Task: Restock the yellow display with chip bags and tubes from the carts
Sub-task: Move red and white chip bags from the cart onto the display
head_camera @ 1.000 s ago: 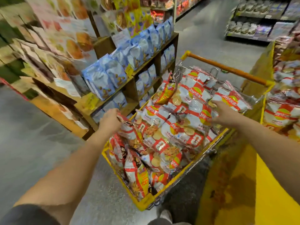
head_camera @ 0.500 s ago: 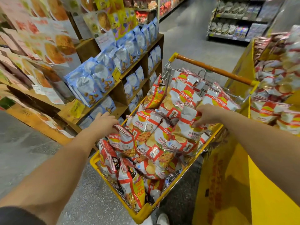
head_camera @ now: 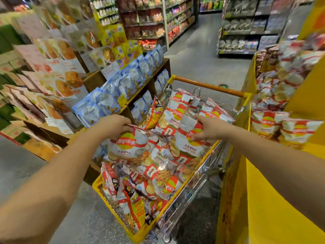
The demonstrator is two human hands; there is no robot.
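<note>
Both hands lift chip bags out of a heaped cart.
The cart [head_camera: 112, 198], yellow-rimmed wire, brims with red-and-white bags. Left hand [head_camera: 112, 125] pinches the top edge of a bag [head_camera: 130, 147] with a yellow-red logo; right hand [head_camera: 209, 128] grips another bag [head_camera: 188, 138], thumb across its front. Right, the yellow display [head_camera: 263, 199] holds matching bags.

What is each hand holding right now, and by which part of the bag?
The left hand grips a chip bag by its top edge. The right hand pinches another chip bag at its right side, both above the cart.
</note>
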